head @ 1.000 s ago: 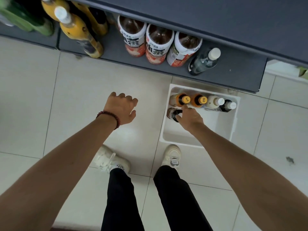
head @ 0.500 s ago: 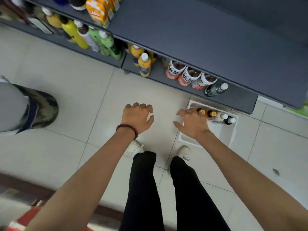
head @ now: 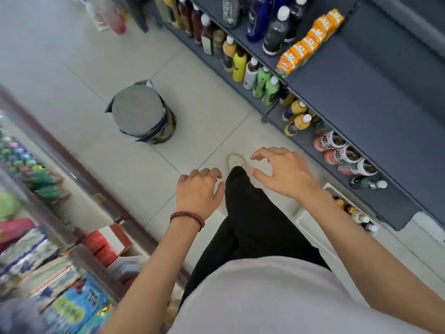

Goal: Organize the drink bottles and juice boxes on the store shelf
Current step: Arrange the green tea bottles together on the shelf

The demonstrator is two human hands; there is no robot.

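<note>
Down at floor level beside the drinks shelf (head: 395,208), both hands hover with nothing in them: the left hand (head: 199,189) loosely curled, the right hand (head: 284,172) spread with its fingers relaxed. The stock to sort is a row of small bottles (head: 351,210) standing cap-up in a white bin (head: 313,232). It sits at about four o'clock from the right hand, tucked against the bottom shelf. That right hand is clearly the nearer one; the left is well apart, across the leg. The row runs ten to four, parallel with the shelf edge. Orange juice boxes (head: 308,42) line up far off at one o'clock. My call: the right hand takes the next reach.
</note>
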